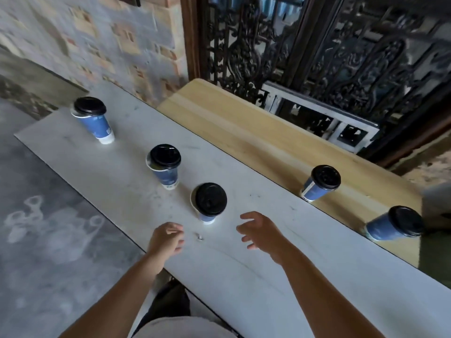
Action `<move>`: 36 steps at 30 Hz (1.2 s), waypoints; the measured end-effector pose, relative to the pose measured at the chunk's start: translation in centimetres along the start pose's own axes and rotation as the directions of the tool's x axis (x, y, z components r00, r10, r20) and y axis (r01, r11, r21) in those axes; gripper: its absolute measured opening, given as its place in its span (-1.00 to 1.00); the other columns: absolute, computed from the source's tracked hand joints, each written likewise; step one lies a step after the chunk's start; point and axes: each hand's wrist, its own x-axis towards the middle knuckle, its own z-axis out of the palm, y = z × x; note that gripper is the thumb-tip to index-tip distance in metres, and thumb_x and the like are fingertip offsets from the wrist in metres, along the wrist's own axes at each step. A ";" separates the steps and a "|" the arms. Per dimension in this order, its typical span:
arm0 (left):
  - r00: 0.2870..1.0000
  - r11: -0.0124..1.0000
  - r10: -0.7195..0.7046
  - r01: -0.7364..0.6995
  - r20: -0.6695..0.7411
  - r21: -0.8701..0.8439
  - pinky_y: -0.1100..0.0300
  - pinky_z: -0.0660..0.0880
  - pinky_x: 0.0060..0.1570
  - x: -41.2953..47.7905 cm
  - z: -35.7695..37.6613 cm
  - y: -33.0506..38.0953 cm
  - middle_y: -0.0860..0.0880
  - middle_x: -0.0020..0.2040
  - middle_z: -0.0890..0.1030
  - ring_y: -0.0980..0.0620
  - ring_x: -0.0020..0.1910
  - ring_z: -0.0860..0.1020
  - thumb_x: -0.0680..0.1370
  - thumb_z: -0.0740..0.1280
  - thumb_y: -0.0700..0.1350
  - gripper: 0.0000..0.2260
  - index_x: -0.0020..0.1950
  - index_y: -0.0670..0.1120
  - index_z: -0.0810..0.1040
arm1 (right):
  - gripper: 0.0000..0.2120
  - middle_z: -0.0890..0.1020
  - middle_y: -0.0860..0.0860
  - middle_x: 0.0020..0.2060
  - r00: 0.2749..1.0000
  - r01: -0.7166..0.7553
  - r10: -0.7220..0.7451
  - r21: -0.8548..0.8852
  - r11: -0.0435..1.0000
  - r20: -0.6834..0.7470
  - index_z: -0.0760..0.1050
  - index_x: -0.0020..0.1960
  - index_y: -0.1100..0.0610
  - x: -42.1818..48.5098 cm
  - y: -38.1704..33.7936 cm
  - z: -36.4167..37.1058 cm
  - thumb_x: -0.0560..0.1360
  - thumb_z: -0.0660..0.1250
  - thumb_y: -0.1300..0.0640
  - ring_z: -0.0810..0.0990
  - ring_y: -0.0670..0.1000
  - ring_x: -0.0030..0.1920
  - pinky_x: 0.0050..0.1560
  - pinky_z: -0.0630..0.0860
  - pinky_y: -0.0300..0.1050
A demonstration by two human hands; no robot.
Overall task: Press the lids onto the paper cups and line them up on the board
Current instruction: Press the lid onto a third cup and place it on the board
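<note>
Three blue paper cups with black lids stand in a row on the white board (244,252): a far one (94,120), a middle one (164,165) and a near one (208,202). The lids on these three sit slightly off-centre on the rims. Two more lidded blue cups (321,182) (395,224) stand on the wooden board (244,123) to the right. My left hand (166,239) hovers just left of the near cup, fingers loosely curled, holding nothing. My right hand (262,231) hovers to that cup's right, fingers spread and empty.
A small metallic bit (199,237) lies on the white board between my hands. A brick wall runs behind at left, and dark ornate ironwork (341,50) stands behind the wooden board. Grey concrete floor lies left of the white board's edge.
</note>
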 end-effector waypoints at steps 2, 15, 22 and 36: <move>0.999 0.995 -0.009 0.014 0.047 -0.098 0.11 0.57 -0.21 1.2 -0.7 1.9 -0.15 -0.06 0.61 -0.14 -0.18 0.61 0.62 0.29 -0.31 -0.90 0.00 -0.14 0.55 | -0.56 0.64 -0.01 0.09 0.997 0.024 -0.020 0.063 0.998 -0.072 0.46 0.36 0.00 0.7 -1.7 0.9 0.52 0.46 0.03 0.68 0.06 0.01 0.11 0.67 0.10; 0.657 0.733 0.407 -0.649 0.634 0.203 0.00 0.51 0.33 7.6 -0.2 6.2 0.17 0.44 0.46 0.19 0.41 0.44 0.21 0.57 0.06 -0.11 0.49 0.26 0.28 | -0.20 0.39 -0.08 0.45 0.917 0.072 -0.217 -0.396 0.916 -0.335 0.28 0.54 -0.09 2.9 -6.7 8.8 0.39 0.56 0.02 0.34 0.04 0.39 0.24 0.25 -0.25; 0.575 0.656 0.416 -0.727 0.704 0.206 0.35 0.54 0.04 7.6 1.3 6.3 0.27 0.09 0.63 0.27 0.08 0.60 0.25 0.62 0.00 -0.30 0.34 0.16 0.43 | -0.24 0.40 -0.15 0.42 0.903 0.029 -0.240 -0.505 0.863 -0.358 0.31 0.51 -0.14 1.6 -8.2 8.4 0.37 0.51 0.07 0.30 0.02 0.37 0.27 0.40 -0.16; 0.549 0.628 0.329 -0.735 0.768 0.256 0.45 0.50 -0.22 6.1 1.7 7.0 0.35 -0.01 0.54 0.33 -0.05 0.57 0.29 0.64 -0.03 -0.28 0.38 0.19 0.40 | -0.23 0.36 -0.08 0.44 0.908 -0.047 -0.168 -0.491 0.870 -0.385 0.30 0.54 -0.09 0.9 -7.0 9.2 0.40 0.48 0.16 0.34 0.08 0.36 0.22 0.30 -0.25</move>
